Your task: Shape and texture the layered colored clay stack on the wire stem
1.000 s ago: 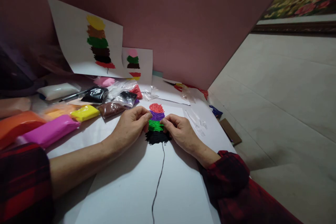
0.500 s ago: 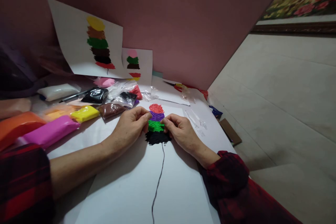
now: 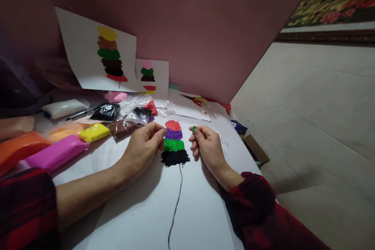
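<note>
On a white sheet (image 3: pixel 146 211) lies a stack of textured clay bands: red on top, then purple, green (image 3: pixel 174 145) and black (image 3: pixel 175 158), with a thin dark line running down from it. My right hand (image 3: pixel 206 146), just right of the stack, pinches a small green clay piece (image 3: pixel 193 129) between thumb and finger. Left of the bands, my left hand (image 3: pixel 148 142) is closed, thumb against index finger, close to the purple and green bands; whatever it may hold is too small to make out.
Clay packets, including a magenta one (image 3: pixel 57 152) and a yellow one (image 3: pixel 94 133), lie at the left. Two sheets with coloured stacks (image 3: pixel 70 43) lean against the pink wall. Scissors (image 3: pixel 196 100) lie at the back, and a brown box (image 3: pixel 255 149) stands beyond the right edge.
My right hand has pulled away from the stack to the right, and the green piece now shows at its fingertips. My left hand has barely moved. The view has shifted slightly.
</note>
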Demonstrator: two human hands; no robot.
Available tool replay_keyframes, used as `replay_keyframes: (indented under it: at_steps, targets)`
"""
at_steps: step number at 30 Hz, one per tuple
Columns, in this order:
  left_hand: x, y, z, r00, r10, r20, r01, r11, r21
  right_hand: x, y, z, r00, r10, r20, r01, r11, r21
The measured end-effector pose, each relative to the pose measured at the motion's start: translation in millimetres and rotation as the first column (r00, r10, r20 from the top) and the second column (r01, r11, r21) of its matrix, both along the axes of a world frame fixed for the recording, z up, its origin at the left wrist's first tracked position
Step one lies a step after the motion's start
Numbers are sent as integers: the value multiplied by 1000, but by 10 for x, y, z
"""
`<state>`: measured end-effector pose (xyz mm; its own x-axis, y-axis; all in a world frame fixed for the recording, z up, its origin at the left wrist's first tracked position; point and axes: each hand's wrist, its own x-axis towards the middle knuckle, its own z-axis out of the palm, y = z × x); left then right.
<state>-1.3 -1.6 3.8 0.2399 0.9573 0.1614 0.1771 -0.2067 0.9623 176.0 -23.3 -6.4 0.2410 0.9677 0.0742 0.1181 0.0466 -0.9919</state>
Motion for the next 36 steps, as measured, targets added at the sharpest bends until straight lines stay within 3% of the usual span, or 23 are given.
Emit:
replay_keyframes:
  at_steps: [3,6,12,14,16,18,19,21,23,26,29,36]
  targets:
    - [-1,-72,13,994,-105,-23,107,987,117,-60,-84,44,975,102,196,-133,979,152]
    - [-1,-116,24,968,-229,-105,243,959,145,-111,-198,95,843,158,514,-329,907,262]
    - [-5,-98,-7,955,-274,-114,287,951,117,-158,-304,120,698,219,682,-513,818,262]
    - [-7,-94,-13,961,-260,-91,269,956,114,-131,-269,145,682,223,697,-516,821,242]
    - [-6,-93,-12,977,-209,-52,213,973,86,-36,-189,202,686,149,712,-439,865,242]
    - [-1,-94,-7,987,-161,-28,162,986,46,149,-76,281,684,-91,724,-213,924,318]
    - [2,-94,-6,990,-143,-20,143,989,23,271,-16,319,626,-220,748,-84,935,346]
    - [6,-93,-7,992,-124,-1,124,992,-27,545,89,371,411,-353,841,171,936,309]
    - [6,-89,-12,993,-118,16,119,991,-68,804,156,372,260,-269,928,346,922,170]
    - [8,-77,-23,994,-106,25,108,991,-80,1044,190,295,286,-121,951,375,927,6]
    - [15,-67,-28,995,-98,24,100,993,-67,1086,199,208,324,-49,945,350,934,-72]
    - [29,-68,-24,991,-124,42,126,991,-44,1045,214,195,359,-74,930,384,920,-75]
